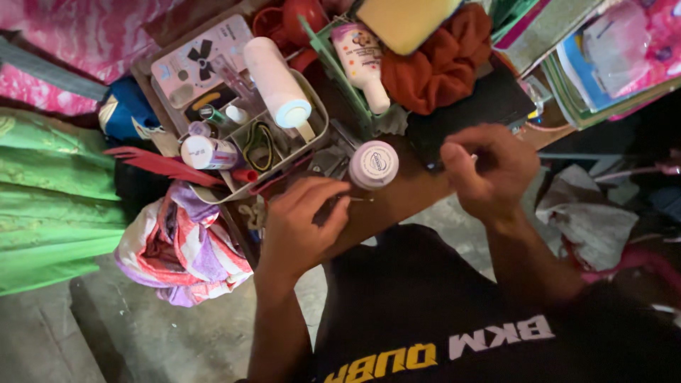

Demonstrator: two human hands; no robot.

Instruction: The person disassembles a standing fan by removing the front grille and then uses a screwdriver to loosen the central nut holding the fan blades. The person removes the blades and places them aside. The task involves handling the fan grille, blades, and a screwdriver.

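Cluttered brown table: left hand pinches what seems a thin needle; white round-lidded jar just above fingertips; right hand fingers pinched, contents unclear.

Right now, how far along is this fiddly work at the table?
Done: little that shows. The white-lidded jar stands shut and the organiser tray is full. In hand: the left hand pinches a thin, needle-like item; the right hand pinches something tiny, perhaps thread. Left: cannot tell.
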